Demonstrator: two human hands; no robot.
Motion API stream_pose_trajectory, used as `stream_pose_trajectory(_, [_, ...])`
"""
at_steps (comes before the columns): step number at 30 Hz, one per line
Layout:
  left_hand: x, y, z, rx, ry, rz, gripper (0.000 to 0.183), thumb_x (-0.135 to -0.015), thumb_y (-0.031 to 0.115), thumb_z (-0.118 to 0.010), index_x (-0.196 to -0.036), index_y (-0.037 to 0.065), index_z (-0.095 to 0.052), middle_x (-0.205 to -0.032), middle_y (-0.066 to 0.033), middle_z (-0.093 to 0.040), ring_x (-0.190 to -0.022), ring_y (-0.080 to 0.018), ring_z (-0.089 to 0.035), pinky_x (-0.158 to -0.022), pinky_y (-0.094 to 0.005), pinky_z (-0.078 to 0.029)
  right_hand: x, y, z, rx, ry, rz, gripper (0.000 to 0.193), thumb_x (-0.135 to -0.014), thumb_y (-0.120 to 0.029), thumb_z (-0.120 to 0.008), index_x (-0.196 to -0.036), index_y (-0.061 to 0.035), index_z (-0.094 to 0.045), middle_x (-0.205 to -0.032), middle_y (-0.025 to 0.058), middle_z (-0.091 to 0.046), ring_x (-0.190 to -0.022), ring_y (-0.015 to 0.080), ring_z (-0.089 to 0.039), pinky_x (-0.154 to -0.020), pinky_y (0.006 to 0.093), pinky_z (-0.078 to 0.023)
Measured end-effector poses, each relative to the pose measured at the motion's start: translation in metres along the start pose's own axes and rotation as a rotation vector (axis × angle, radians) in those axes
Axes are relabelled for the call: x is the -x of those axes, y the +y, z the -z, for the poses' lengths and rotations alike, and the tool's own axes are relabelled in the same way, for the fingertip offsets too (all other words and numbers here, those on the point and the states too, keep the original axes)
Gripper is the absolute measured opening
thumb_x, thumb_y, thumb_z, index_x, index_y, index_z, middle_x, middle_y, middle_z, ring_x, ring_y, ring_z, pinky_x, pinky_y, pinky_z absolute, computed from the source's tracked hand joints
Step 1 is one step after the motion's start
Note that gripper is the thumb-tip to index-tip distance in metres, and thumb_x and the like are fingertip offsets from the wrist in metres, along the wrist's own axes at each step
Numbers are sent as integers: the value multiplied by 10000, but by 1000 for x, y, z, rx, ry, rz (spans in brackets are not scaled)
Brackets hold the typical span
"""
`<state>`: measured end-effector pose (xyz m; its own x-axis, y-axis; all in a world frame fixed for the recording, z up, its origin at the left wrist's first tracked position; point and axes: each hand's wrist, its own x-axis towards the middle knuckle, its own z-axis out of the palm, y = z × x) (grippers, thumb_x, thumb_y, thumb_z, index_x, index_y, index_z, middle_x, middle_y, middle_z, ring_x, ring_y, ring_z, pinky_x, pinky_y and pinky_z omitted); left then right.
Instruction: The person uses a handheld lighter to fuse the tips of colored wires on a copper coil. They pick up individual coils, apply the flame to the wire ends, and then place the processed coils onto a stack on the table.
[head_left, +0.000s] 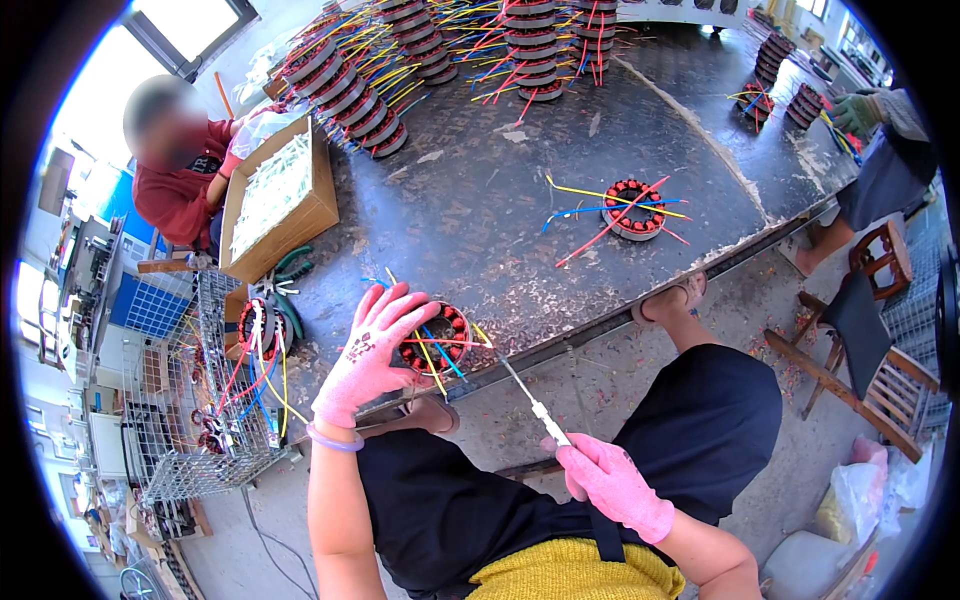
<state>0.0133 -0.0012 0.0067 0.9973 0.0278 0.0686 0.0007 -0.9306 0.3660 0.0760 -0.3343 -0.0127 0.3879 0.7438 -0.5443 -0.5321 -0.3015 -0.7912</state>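
My right hand [612, 485] is closed around the white-handled tool [543, 413], whose long axis slants far and left toward the wound ring [456, 322] at the near edge of the table [480, 250]. My left hand [378, 345] is nearer, fingers spread at the ring's left side; whether they grip it, I can't tell.

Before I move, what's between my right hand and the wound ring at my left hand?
In the head view, a thin-shafted, white-handled tool extends from your right hand toward the wound ring, its tip near the wires.
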Motion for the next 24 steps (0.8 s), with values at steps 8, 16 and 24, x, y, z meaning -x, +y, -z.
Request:
stream_pose_trajectory(8, [-3,4,2,-11,18,8,913,-500,203,-875,-1357,142,-567,-1375,-67,-544,-1407,-298,-383,-1214,-494,-194,2,3,5,-122,14,2,338,-1038,-236,-503,-1260,2,-594,-690,-50,-467,-586,40,-432,-515,219,-343])
stream_pose_trajectory(16, [-17,-13,-24,-167,219,265,919,-546,372,-878,-1364,104,-553,-1362,-116,-554,-1387,-329,-398,-1209,-498,-174,20,-3,27,-169,58,87,374,-1028,-261,-537,-1281,10,-584,-650,-48,-494,-583,34,-436,-539,204,-327])
stream_pose_trajectory(24, [-100,-76,-20,-312,292,578,991,-638,636,-776,-1419,94,-499,-1408,-129,-527,-1403,-313,-363,-1202,-497,-124,35,-4,62,-211,128,178,377,-1032,-249,-518,-1278,31,-577,-610,-52,-472,-516,25,-358,-482,204,-250])
